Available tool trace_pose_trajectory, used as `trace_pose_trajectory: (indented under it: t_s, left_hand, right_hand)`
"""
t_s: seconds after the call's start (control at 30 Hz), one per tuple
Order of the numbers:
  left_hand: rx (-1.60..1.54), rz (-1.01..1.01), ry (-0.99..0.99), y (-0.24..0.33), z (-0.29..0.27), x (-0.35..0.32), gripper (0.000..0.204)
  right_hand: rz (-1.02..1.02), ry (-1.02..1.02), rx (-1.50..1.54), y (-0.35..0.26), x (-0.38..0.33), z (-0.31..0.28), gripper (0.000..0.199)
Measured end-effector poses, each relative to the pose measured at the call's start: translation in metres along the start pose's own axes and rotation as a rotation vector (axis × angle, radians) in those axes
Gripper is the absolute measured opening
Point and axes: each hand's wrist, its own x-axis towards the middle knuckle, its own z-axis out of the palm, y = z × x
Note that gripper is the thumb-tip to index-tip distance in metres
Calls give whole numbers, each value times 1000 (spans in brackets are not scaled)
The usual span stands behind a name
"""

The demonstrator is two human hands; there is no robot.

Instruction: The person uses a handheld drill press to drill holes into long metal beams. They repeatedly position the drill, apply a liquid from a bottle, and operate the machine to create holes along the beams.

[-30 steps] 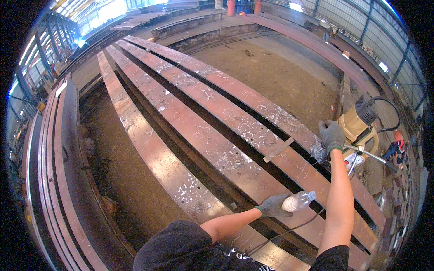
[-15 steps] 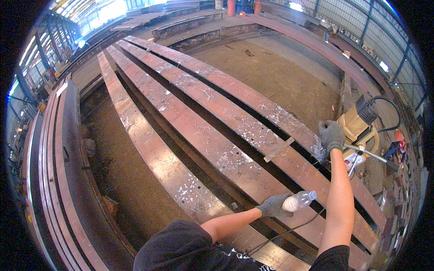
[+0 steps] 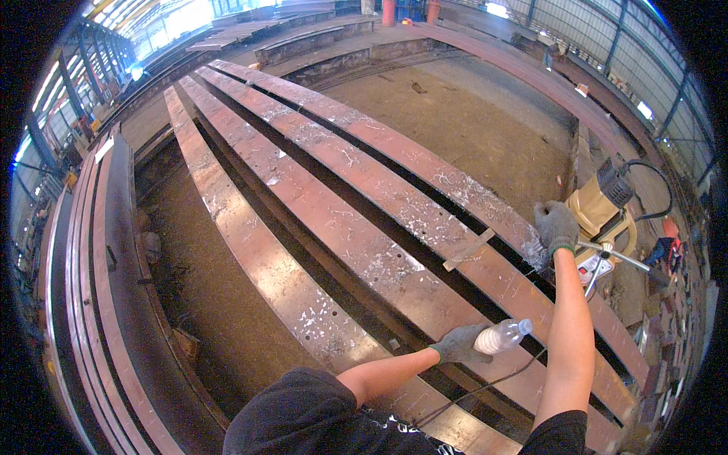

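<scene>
Right now my left hand (image 3: 460, 343), gloved, sits lower centre of the frame, fingers wrapped closed around a clear plastic bottle (image 3: 502, 335). Bottle's long axis runs left to right, cap end pointing toward the right side of the frame, slightly up. My right hand (image 3: 556, 226), also gloved, is at the right middle, fingers curled shut on what looks like the handle of the yellow drilling machine (image 3: 601, 210); exact grip partly hidden by the glove. Machine stands on the rightmost rusty steel beam (image 3: 425, 163), black cable looping off its top. Bottle lies below and left of the machine, apart from it, cap aimed roughly that way. Left hand is nearer the bottle, obviously; right hand is nearer the machine. Small flat steel strip (image 3: 469, 249) lies across the gap between beams, left of my right hand.
</scene>
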Motion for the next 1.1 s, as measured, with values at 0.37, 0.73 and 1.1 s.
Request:
trace_pose_trajectory:
  t_s: [0.37, 0.73, 1.1]
  left_hand:
    - [-15, 63, 39, 5, -5, -6, 82]
    - [9, 72, 58, -14, 8, 4, 82]
    - [-42, 56, 36, 5, -7, -8, 81]
  right_hand:
    - [-26, 29, 0, 3, -2, 3, 44]
    - [8, -18, -32, -6, 0, 2, 41]
    - [19, -28, -52, -2, -2, 4, 42]
